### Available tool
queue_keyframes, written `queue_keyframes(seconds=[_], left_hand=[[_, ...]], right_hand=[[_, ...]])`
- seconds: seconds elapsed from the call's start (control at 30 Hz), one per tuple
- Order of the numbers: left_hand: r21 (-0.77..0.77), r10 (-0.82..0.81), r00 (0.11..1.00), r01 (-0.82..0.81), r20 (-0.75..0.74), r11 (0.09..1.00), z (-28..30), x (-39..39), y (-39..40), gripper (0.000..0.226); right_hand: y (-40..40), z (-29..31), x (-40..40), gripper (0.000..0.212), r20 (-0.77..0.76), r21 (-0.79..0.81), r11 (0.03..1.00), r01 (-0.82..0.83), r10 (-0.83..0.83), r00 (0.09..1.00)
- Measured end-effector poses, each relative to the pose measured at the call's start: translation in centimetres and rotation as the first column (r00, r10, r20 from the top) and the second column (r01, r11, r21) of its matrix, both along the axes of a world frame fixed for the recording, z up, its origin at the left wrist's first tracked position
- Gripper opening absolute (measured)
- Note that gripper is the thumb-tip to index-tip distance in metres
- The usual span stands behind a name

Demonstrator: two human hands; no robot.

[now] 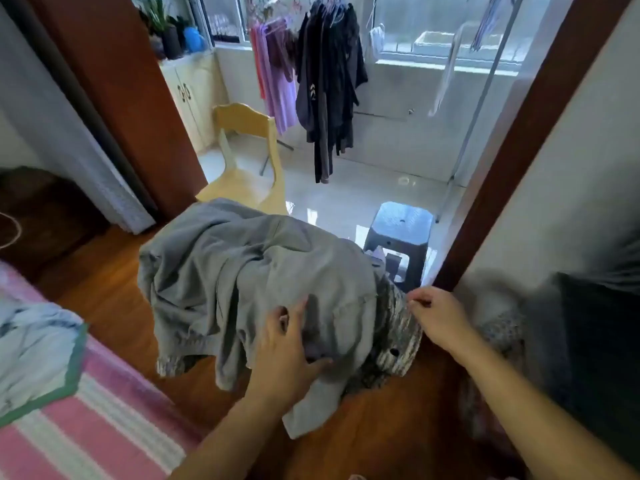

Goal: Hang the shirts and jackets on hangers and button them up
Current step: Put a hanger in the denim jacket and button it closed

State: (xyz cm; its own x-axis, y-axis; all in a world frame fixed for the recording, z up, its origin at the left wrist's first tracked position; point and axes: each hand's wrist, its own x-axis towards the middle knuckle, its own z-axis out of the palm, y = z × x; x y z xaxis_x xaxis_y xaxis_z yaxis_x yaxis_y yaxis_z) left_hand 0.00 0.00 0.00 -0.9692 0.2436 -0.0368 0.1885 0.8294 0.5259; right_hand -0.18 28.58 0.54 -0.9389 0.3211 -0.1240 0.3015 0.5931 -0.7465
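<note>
The left hand (pixel 287 348) grips the crumpled grey jacket (pixel 249 278); beside it, the right hand (pixel 436 317) pinches something small. No hanger on it yet, nothing buttoned.

A grey jacket (pixel 249 282) lies heaped over a pile. The left hand (pixel 287 355) grips its near fold; the right hand (pixel 436 317) pinches a mottled garment (pixel 398 327) just beside it.
</note>
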Motion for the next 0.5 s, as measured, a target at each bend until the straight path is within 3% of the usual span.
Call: queue_keyframes(seconds=[0.1,0.17,0.27,0.33,0.37,0.43,0.47,0.5], left_hand=[[0.027,0.036,0.998,-0.034,-0.060,0.999,1.4,-0.8,0.0,0.044],[0.139,0.165,0.982,-0.151,-0.093,0.979,3.3,-1.3,-2.4,0.040],[0.269,0.464,0.878,-0.422,-0.117,0.866,5.8,-1.6,-8.4,0.045],[0.155,0.566,0.824,-0.556,-0.028,0.816,4.6,-2.5,-12.0,0.039],[0.083,0.595,0.798,-0.602,0.093,0.794,3.6,-2.8,-12.8,0.035],[-0.147,0.597,0.765,-0.579,0.244,0.802,1.2,-2.9,-13.5,0.032],[-0.186,0.583,0.783,-0.553,0.218,0.812,0.1,-3.0,-13.0,0.035],[-0.116,0.572,0.803,-0.560,0.167,0.821,-0.6,-3.1,-11.9,0.036]], right_hand=[[1.1,0.3,-1.4,0.012,-0.003,-0.069,0.998,0.001,-0.001,1.000],[2.0,0.5,-2.0,0.013,0.009,-0.086,0.996,-0.011,0.012,1.000],[3.5,0.5,-2.9,0.015,0.002,-0.075,0.997,0.003,-0.003,1.000],[3.7,0.9,-3.9,0.017,0.009,-0.077,0.997,-0.009,0.009,1.000],[3.6,1.1,-4.4,0.017,0.018,-0.081,0.996,-0.027,0.029,0.999],[2.9,1.3,-5.4,0.014,0.038,-0.079,0.991,-0.103,0.107,0.994],[2.5,1.5,-5.9,0.014,0.052,-0.076,0.987,-0.138,0.142,0.988],[2.0,1.5,-6.4,0.013,0.066,-0.068,0.983,-0.168,0.173,0.983]])
